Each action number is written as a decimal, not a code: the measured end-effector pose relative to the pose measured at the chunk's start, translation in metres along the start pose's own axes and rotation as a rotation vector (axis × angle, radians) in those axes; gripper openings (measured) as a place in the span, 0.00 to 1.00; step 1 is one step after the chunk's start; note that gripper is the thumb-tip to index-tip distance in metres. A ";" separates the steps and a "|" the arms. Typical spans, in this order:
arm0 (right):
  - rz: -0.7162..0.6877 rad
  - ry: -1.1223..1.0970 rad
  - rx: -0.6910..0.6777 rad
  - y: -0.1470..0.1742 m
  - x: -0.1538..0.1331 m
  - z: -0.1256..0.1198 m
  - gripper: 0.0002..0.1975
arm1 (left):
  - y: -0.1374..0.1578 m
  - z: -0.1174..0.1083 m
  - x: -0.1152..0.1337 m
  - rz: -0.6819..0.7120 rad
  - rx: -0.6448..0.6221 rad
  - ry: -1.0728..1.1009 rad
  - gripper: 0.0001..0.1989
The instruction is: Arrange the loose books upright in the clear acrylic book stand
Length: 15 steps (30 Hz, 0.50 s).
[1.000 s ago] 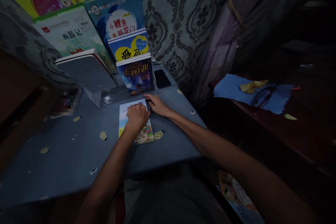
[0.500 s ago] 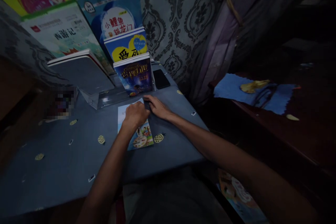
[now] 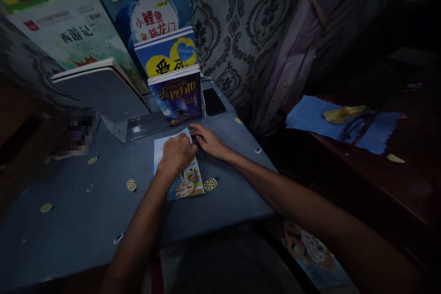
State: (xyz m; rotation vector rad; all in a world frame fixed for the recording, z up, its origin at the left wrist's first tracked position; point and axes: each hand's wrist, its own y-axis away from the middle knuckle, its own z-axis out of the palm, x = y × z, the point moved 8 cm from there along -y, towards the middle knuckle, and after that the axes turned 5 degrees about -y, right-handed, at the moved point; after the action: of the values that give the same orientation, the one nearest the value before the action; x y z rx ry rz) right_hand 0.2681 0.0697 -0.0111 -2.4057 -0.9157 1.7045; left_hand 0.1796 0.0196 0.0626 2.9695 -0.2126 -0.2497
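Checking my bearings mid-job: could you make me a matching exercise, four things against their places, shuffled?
Things:
1. Left hand
2. Right hand
3. Black phone
4. Blue sheet

Places:
A. Right of the upright dark-blue book
B. On the reddish-brown surface
C. On top of the flat booklet
D. By the booklet's top right corner

Pairs: 1-C, 2-D, 3-A, 4-B

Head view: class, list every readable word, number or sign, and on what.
"小鲤鱼跳龙门": tall blue book
"西游记": pale book
"爱死", partly covered, and "2": yellow-heart book
"查理九世": dark book
"父", rest hidden: flat book
Other print: too small or blurred.
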 end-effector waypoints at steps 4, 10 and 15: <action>-0.003 -0.008 0.003 0.001 -0.002 -0.001 0.28 | 0.001 0.000 0.001 -0.014 -0.006 0.004 0.20; 0.012 -0.038 -0.003 0.001 -0.006 0.000 0.29 | 0.001 0.004 0.004 -0.029 -0.011 -0.009 0.21; -0.015 0.039 0.001 0.003 -0.014 -0.003 0.26 | 0.004 0.004 0.003 -0.030 0.020 -0.003 0.20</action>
State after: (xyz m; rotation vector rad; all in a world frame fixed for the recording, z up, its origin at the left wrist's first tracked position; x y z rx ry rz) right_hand 0.2685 0.0616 0.0004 -2.4163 -0.9249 1.6473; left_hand 0.1814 0.0150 0.0584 2.9945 -0.1719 -0.2574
